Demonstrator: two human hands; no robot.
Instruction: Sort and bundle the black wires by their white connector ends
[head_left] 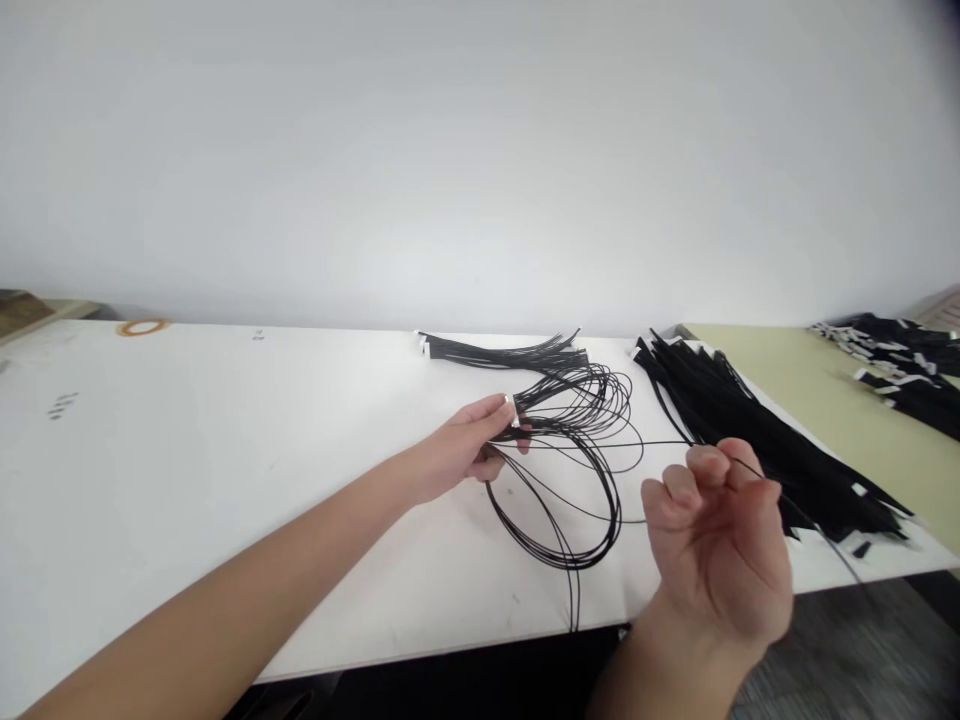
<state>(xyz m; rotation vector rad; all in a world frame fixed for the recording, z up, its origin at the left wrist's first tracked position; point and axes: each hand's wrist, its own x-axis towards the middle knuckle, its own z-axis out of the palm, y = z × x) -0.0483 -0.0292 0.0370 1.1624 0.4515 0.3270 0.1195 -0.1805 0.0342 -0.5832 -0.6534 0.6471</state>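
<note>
pinching the gathered ends of a coil of thin black cords (577, 470), the left hand (469, 450) keeps its grip clamped where the strands meet, near a small white tag, a little above the white bench (225, 480). the loops fan out to the right and droop toward the near edge, one or two strands hanging over it. the right hand (716, 540) is raised nearer the onlooker, fingers curled, its grip together on a single black strand (667, 443) that runs leftward to the coil.

to do this well, i'd judge the left pinch should stay firm at the tagged end so the loops do not slip apart, while the right draws its one strand gently and level, letting it slide free without snagging its neighbours. a sharp tug looks likely to tighten the loops into a knot.

further off, a straight bundle of cords (502, 352) lies at the far side of the bench, and to the right a heap of black strips (750, 430) with white ends spreads toward the near right corner. more of them (900, 365) lie on a yellowish surface (817, 400) at the far right. a tape ring (140, 327) sits far left.
</note>
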